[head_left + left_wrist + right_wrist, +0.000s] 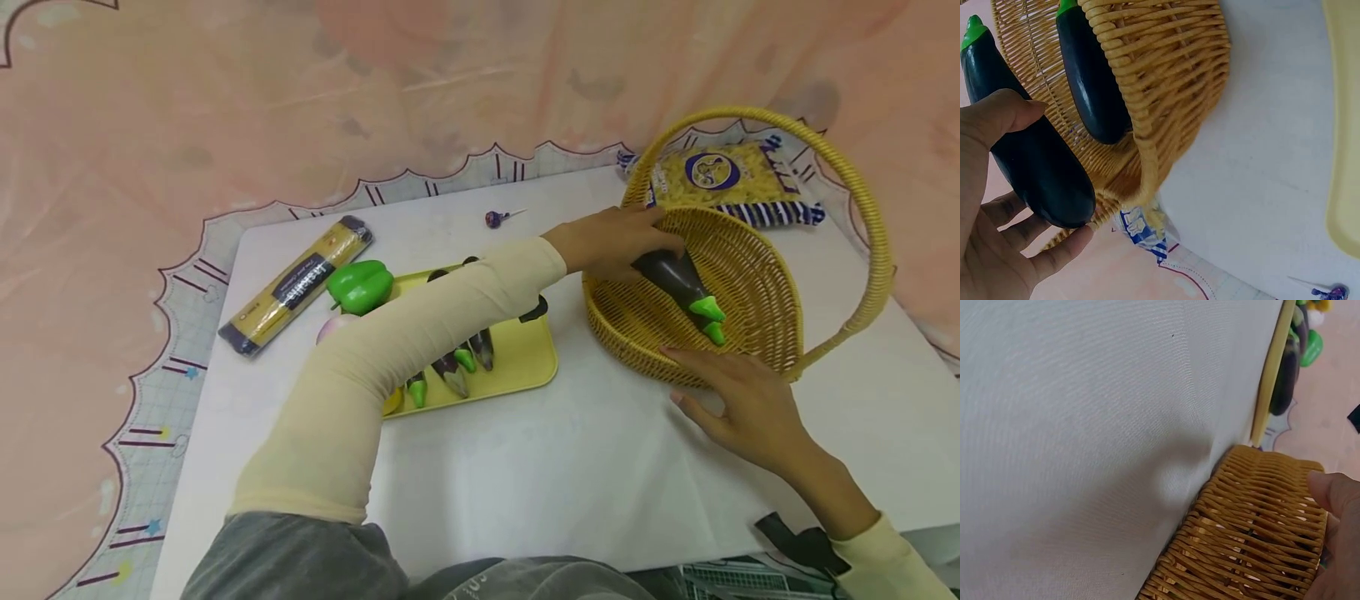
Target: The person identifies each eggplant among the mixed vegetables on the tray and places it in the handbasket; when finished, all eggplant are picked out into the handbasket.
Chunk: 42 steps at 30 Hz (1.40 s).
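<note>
My left hand point(611, 242) holds a dark eggplant point(1047, 162) with a green stem over the wicker basket point(783, 275), thumb on one side and fingers on the other. A second eggplant point(1091, 81) lies inside the basket in the left wrist view; in the head view mostly its green tip shows. At the basket's near rim is my right hand point(750, 408), its thumb outside the wall and its fingers over the rim. Several more eggplants point(450, 371) lie on the yellow tray point(517, 367), partly hidden by my left sleeve.
A green bell pepper point(362, 286) sits at the tray's left corner, by a long pasta packet point(296, 287). Behind the basket lies a bag of pasta point(723, 179). A lollipop point(495, 218) lies beyond the tray. The basket's tall handle point(873, 225) arches upward.
</note>
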{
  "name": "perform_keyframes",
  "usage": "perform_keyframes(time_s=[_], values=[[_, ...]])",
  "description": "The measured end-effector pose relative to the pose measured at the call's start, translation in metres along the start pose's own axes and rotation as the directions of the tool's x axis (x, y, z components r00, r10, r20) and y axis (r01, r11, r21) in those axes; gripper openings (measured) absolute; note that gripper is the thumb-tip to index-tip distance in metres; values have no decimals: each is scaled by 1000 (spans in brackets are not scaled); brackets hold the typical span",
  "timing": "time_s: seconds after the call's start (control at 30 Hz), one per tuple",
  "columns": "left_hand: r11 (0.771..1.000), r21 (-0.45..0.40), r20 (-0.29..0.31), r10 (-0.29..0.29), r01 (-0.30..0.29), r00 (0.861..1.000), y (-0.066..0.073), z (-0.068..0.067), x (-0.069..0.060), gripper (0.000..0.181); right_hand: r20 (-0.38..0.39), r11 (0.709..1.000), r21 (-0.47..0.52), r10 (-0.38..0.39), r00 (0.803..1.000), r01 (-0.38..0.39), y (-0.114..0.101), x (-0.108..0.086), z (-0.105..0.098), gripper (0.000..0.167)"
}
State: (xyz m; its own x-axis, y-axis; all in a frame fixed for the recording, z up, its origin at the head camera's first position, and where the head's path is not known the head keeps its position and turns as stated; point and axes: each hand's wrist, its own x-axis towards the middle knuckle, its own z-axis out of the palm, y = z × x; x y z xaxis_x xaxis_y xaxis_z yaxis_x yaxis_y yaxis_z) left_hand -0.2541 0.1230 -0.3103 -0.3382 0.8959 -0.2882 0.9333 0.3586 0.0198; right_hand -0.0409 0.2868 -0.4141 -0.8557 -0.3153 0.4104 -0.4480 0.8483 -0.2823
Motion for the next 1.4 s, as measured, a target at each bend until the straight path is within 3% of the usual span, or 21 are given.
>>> perform_keyframes(time_s=[0.4,0.57,0.73,1.1,1.4], values=[[998,-28,32,-55,56,998,8,6,24,62,-30,999,1,-36,999,36,1,3,1,60],[998,20,60,-65,64,996,14,10,35,63,-40,999,-3,-32,999,32,1,2,1,55],[998,35,44,-51,50,998,17,15,43,61,-44,1000,2,-24,999,24,0,1,1,54],[995,95,24,-36,33,999,25,16,51,58,-40,1000,2,-12,999,12,-1,-1,2,52],[991,120,70,-64,56,995,28,16,54,69,-39,1000,-5,-11,999,11,0,-2,1,54]])
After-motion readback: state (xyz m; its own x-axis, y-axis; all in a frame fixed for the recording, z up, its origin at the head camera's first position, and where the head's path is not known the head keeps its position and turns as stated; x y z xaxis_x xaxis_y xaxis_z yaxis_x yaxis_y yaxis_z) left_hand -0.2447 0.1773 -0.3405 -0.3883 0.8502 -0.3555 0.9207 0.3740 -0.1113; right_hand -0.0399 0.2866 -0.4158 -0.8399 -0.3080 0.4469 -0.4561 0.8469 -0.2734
